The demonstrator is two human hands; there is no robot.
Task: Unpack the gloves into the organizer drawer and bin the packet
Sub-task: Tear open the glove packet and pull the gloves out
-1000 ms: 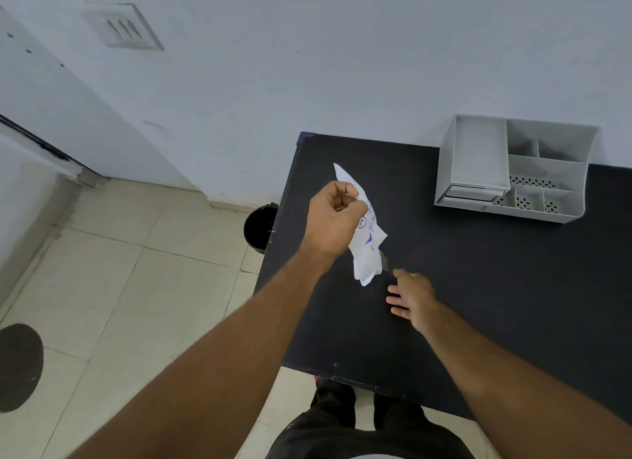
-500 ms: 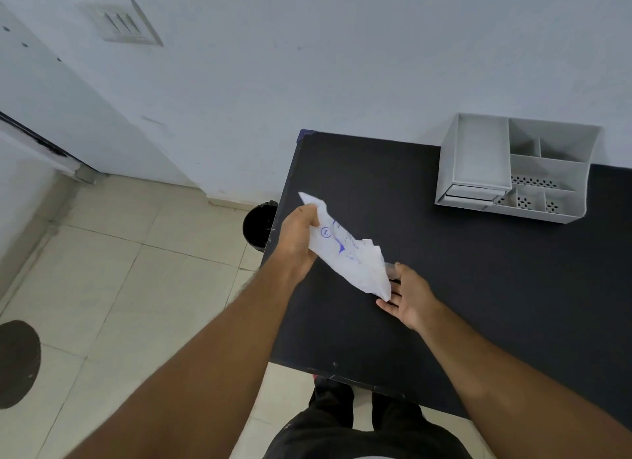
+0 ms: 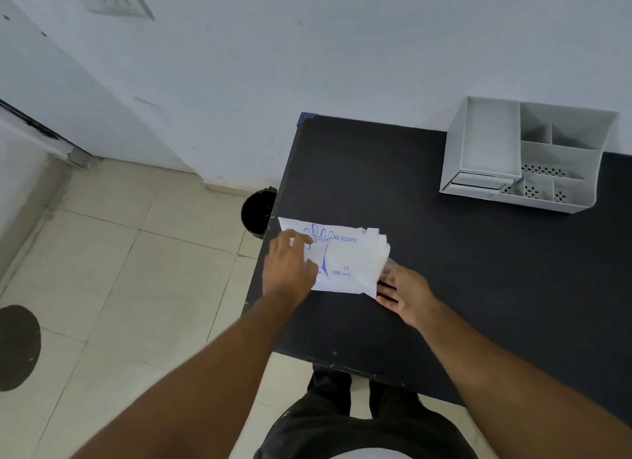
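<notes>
The white glove packet [image 3: 345, 257] with blue print lies flat on the black table [image 3: 478, 287], close to its left edge. My left hand [image 3: 290, 270] presses on the packet's left part with straight fingers. My right hand [image 3: 407, 294] rests on the table at the packet's right lower corner, and its fingertips are hidden at the packet's edge. A bit of clear plastic [image 3: 388, 265] shows beside my right thumb. The grey organizer [image 3: 485, 144] stands at the back right, its lower-left drawers [image 3: 478, 180] pushed in. The black bin [image 3: 258, 212] stands on the floor just left of the table.
The white wall runs behind the table. Tiled floor lies to the left, with a dark round patch [image 3: 17, 345] at the far left. My legs [image 3: 342, 407] stand at the table's front edge.
My left hand has brought the packet down from the air and laid it flat on the table. My right hand has stayed at the packet's right end.
</notes>
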